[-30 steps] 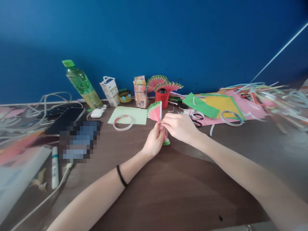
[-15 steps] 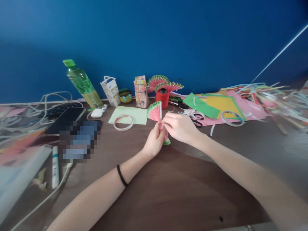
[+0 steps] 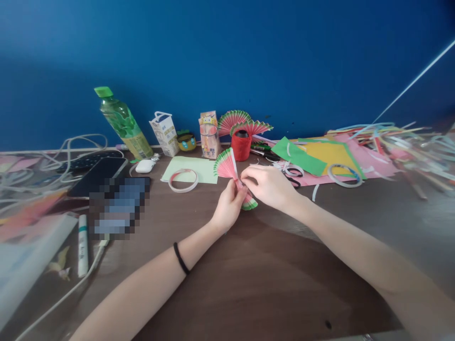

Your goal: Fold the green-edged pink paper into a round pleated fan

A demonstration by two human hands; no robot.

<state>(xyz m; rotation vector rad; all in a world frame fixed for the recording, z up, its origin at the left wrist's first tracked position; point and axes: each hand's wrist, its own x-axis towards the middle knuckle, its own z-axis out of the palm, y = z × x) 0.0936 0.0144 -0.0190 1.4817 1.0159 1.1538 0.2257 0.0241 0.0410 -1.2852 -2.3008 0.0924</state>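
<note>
A pleated paper fan (image 3: 226, 164), pink with a green and white rim, is pinched at its gathered middle by my left hand (image 3: 228, 204). Its upper half spreads above my thumb, with a white strip along the right edge. The lower half (image 3: 250, 202) fans out below, partly covered by my fingers. Just right of the fan's middle, my right hand (image 3: 265, 185) has thumb and forefinger pressed in a pinch. Whatever lies between those fingertips is too small to make out. Two similar paper fans (image 3: 236, 122) stand behind a red container (image 3: 241, 146).
Behind my hands lie a pale green sheet (image 3: 202, 171), a tape roll (image 3: 183, 181), scissors (image 3: 293, 182) and coloured paper (image 3: 329, 158). A second tape roll (image 3: 344, 175) is on the right. Leftward are a phone (image 3: 122, 204), a marker (image 3: 83, 246) and a green bottle (image 3: 124, 124).
The fan has tilted, its top leaning left and its lower half swinging right. My right fingertips have shifted slightly away from my left thumb.
</note>
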